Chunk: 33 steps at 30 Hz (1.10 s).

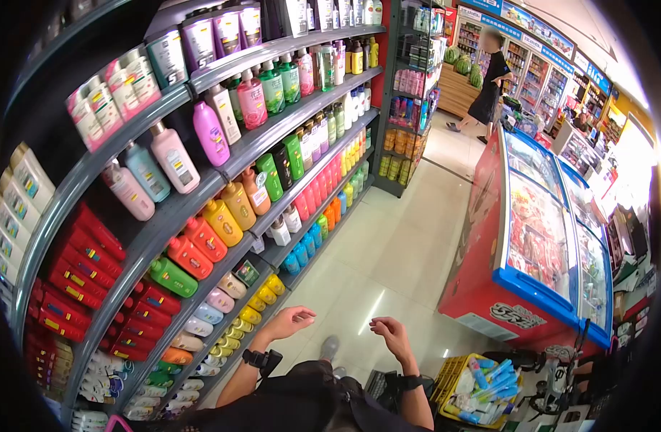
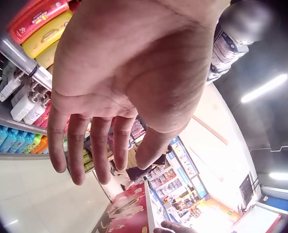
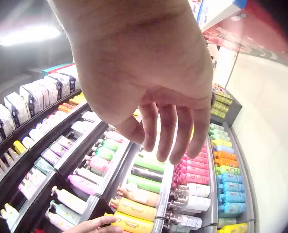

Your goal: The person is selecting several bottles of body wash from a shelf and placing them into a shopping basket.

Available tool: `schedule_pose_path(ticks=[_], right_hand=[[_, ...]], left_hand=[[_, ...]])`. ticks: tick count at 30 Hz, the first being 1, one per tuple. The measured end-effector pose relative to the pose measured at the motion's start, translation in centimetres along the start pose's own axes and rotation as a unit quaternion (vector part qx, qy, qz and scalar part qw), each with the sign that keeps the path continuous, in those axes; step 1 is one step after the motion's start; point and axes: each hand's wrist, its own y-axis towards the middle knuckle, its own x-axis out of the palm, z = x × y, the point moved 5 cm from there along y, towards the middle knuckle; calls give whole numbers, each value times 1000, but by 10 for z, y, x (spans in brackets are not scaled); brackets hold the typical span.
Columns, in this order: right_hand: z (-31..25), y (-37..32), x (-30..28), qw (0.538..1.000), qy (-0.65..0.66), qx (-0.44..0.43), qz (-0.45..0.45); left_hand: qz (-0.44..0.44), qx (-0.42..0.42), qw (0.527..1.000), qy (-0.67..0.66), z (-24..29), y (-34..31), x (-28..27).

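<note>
My left hand (image 1: 288,323) hovers over the aisle floor beside the lower shelves, fingers relaxed and holding nothing. In the left wrist view its palm (image 2: 129,73) faces the camera with the fingers extended. My right hand (image 1: 392,337) is held in the air to the right, also with nothing in it; its loosely bent fingers show in the right wrist view (image 3: 168,131). Nearest the left hand are yellow bottles (image 1: 256,303) on the low shelf. Higher up stand a yellow pump bottle (image 1: 222,222), red bottles (image 1: 204,238) and a green bottle (image 1: 173,277).
Curved grey shelves (image 1: 273,133) of bottles run along the left. A red and blue chest freezer (image 1: 489,288) stands on the right. By my right side, a yellow basket (image 1: 446,381) holds several blue and white items. A person (image 1: 492,79) walks farther back past the aisle.
</note>
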Motion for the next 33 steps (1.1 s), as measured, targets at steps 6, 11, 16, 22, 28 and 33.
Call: schedule_pose_path(ticks=[6, 11, 16, 22, 28, 33], right_hand=[[-12, 105, -59, 1000, -14, 5, 26], [-63, 193, -94, 998, -44, 5, 44], [-90, 275, -126, 996, -78, 8, 37], [-102, 364, -164, 997, -73, 25, 11], [-103, 474, -222, 997, -54, 20, -42], [-129, 564, -269, 995, -35, 10, -90]], left_hand=[[2, 1, 1000, 17, 17, 131, -29], [15, 44, 998, -30, 39, 248, -56], [10, 55, 998, -8, 77, 347, -79], [15, 56, 998, -37, 83, 435, -93], [60, 26, 997, -45, 90, 515, -102], [102, -11, 993, -56, 133, 578, -110]])
